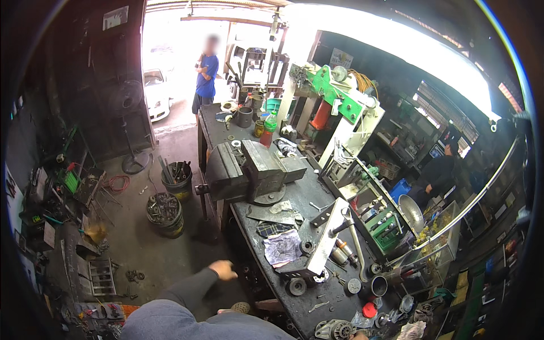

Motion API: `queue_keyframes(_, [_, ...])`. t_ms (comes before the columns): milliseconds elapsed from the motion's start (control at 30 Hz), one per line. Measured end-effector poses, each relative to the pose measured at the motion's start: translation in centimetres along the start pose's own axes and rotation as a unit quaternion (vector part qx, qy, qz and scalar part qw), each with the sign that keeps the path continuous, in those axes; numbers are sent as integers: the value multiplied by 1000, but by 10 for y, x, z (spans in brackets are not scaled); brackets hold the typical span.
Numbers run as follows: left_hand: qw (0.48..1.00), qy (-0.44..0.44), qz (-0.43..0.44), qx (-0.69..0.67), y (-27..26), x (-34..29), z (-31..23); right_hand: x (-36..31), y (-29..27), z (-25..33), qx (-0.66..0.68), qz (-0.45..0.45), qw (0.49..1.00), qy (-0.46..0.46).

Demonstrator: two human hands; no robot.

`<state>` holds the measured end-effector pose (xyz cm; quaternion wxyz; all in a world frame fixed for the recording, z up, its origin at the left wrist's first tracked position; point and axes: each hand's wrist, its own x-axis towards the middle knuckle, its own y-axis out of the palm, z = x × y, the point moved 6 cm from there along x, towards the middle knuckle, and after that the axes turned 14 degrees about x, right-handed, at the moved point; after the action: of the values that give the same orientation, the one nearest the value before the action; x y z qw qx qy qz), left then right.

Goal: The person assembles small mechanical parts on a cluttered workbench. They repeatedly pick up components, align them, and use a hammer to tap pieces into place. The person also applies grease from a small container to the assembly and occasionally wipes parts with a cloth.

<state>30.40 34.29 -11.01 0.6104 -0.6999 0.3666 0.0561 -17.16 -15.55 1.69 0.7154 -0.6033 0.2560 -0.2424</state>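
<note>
My left hand (pixel 224 270) is held off the bench's left edge, over the floor; its fingers look curled in, and I see nothing in them. Only a sliver of my right hand (pixel 358 336) shows at the lower edge, its fingers mostly cut off. It is beside a round cast-metal housing (pixel 335 330) on the near end of the dark workbench (pixel 317 198). Close by lie a red cap (pixel 369 309), a clear plastic bag (pixel 361 321) and small round metal parts. A dark ring-shaped part (pixel 296 286) sits farther left.
A big bench vise (pixel 255 170) stands mid-bench, with a green-capped bottle (pixel 267 130) behind it. A metal channel (pixel 326 241) and a wrench (pixel 356 243) lie nearer. Parts-filled buckets (pixel 165 218) stand on the left floor. One person in blue (pixel 206 76) is in the doorway; another (pixel 439 170) works far right.
</note>
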Motion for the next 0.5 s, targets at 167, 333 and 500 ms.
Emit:
queue_keyframes(167, [907,386,167,-15,7,-90,-203,-4,-43,37,-14,44,994,-103])
queue_keyframes(333, [830,552,-19,-85,15,-131,-365,1,-59,46,49,-15,989,-141])
queue_keyframes(500, [855,512,56,-59,15,-140,-428,-19,-58,37,177,1,983,-40])
